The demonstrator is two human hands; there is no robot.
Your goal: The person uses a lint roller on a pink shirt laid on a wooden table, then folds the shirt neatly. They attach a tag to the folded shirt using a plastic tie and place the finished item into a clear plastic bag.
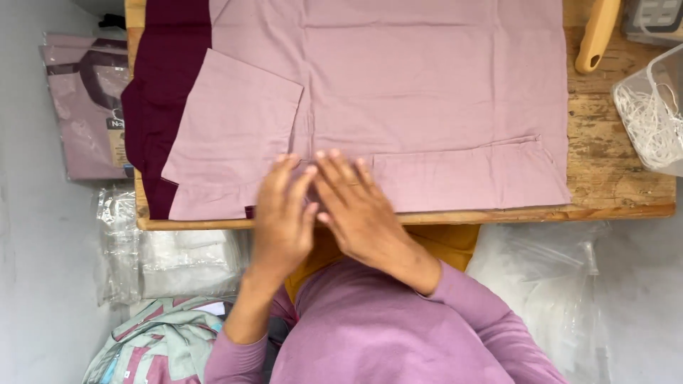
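Both hands, left (283,213) and right (356,206), lie flat, open, side by side on the mauve garment (427,92), pressing its near hem. I judge it soft, light; grip the folded edges.

Worn wooden table (619,153), scuffed and pale-patched, spanning the far half. Grey floor (28,235) at left and right. Clear plastic bags (548,284) heaped near right; more plastic bags (167,256) near left. Light even, soft.

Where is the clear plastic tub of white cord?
The clear plastic tub of white cord sits at the far right edge of the wooden table, right of the mauve garment.
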